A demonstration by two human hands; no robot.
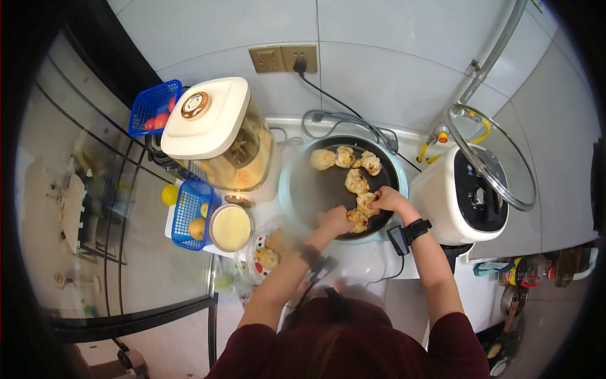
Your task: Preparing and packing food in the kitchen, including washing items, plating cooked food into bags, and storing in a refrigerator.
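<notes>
A round electric pan [299,208] with a light blue rim and dark inside holds several browned dough pieces [356,181]. Steam blurs its left side. My left hand [337,220] reaches in from the front, its fingertips gripping the left side of the lowest dough piece [357,221]. On the neighbouring dough piece [366,203], just above, the thumb and fingers of my right hand [389,198] close from the right. These two pieces touch each other. Three more dough pieces lie along the pan's far side. Both wrists wear black straps with small devices.
Left of the pan stand a clear container [265,156] with a cream lid, a blue basket [194,213] with fruit, and a round tub [230,227]. A spotted plate [259,244] holds more dough pieces. At right, a glass lid [518,201] leans by a white appliance [433,203]. A power cord [331,97] runs behind.
</notes>
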